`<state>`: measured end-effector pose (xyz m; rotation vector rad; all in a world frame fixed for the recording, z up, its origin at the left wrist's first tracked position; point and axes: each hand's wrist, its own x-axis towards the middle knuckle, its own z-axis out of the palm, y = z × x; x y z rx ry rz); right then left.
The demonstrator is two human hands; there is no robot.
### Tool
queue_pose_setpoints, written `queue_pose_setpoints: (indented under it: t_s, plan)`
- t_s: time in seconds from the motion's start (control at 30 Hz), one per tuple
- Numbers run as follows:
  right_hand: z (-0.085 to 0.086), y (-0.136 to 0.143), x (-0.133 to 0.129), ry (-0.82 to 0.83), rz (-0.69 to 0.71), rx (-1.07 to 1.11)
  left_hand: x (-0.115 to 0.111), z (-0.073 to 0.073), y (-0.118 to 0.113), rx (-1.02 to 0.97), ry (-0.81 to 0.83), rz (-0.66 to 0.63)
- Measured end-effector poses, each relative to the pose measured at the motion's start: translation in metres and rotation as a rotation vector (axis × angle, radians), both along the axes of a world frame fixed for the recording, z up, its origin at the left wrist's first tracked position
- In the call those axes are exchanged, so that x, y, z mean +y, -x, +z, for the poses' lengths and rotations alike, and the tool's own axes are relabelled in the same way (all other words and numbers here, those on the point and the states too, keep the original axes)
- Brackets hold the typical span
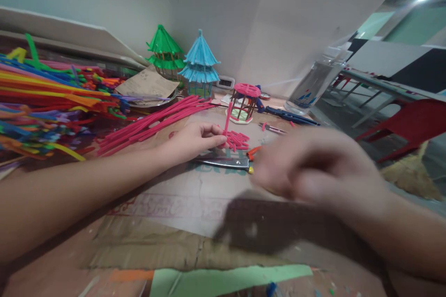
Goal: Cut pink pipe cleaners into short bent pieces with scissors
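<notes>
Between the thumb and fingers of my left hand [204, 140] a short pink pipe cleaner [227, 118] stands upright. Just beside it lies a pile of short pink pieces [237, 140]. The blade of a pair of scissors [226, 162] rests on the cardboard below my left hand. My right hand [313, 167] is raised over the right side, smeared by motion, its fingers curled; whatever it may hold cannot be made out. A bundle of long pink pipe cleaners [156, 123] lies behind my left forearm. A small pink-roofed frame [244, 102] stands behind the pile.
Green [164, 48] and blue [200, 62] tiered pagodas stand at the back. Many coloured pipe cleaners [52, 97] fill the left side. A clear bottle [310, 86] and dark blue pliers [291, 116] are at the back right. A red chair [411, 123] stands beyond.
</notes>
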<state>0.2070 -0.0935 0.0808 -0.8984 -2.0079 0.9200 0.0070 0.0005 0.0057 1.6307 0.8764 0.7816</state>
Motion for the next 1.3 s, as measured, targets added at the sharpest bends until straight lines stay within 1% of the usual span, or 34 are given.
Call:
queue_pose_setpoints:
  t_s: [0.07,0.13,0.17,0.2,0.23,0.27,0.33,0.43,0.53,0.73,0.87,1.07,1.2,1.3]
  plan:
    - [-0.013,0.006,0.031,0.039,-0.101,0.149,0.0,0.001,0.0,-0.018,0.032,-0.007]
    - [-0.035,0.009,0.058,0.116,-0.162,0.246,0.001,-0.001,0.0,-0.055,0.097,-0.011]
    - [-0.046,0.009,0.069,0.165,-0.198,0.235,0.002,-0.002,0.0,-0.079,0.121,-0.013]
    - [-0.056,0.009,0.076,0.199,-0.223,0.18,0.004,-0.003,0.001,-0.097,0.135,-0.018]
    - [-0.064,0.009,0.081,0.184,-0.203,0.12,0.005,-0.004,0.001,-0.108,0.141,-0.026]
    - [-0.071,0.008,0.082,0.139,-0.184,0.045,0.006,-0.005,0.001,-0.117,0.139,-0.033]
    - [-0.078,0.007,0.08,-0.009,-0.148,-0.104,0.007,-0.005,0.001,-0.123,0.128,-0.036]
    - [-0.08,0.007,0.073,-0.193,-0.163,-0.262,0.007,-0.005,0.002,-0.108,0.124,-0.011]
    - [-0.08,0.006,0.072,-0.258,-0.196,-0.354,0.007,-0.005,0.002,-0.099,0.131,0.008]
    - [-0.081,0.007,0.076,-0.303,-0.245,-0.441,0.006,-0.005,0.001,-0.077,0.133,0.016]
    - [-0.08,0.008,0.075,-0.339,-0.264,-0.466,0.003,-0.004,-0.001,-0.054,0.103,0.001]
    - [-0.079,0.008,0.072,-0.305,-0.259,-0.451,0.004,-0.006,0.001,-0.006,0.038,-0.018]
    - [-0.079,0.009,0.072,-0.29,-0.26,-0.454,0.005,-0.009,0.001,-0.016,0.026,-0.05]
    - [-0.079,0.008,0.073,-0.299,-0.263,-0.461,0.004,-0.009,0.0,-0.023,0.003,-0.035]
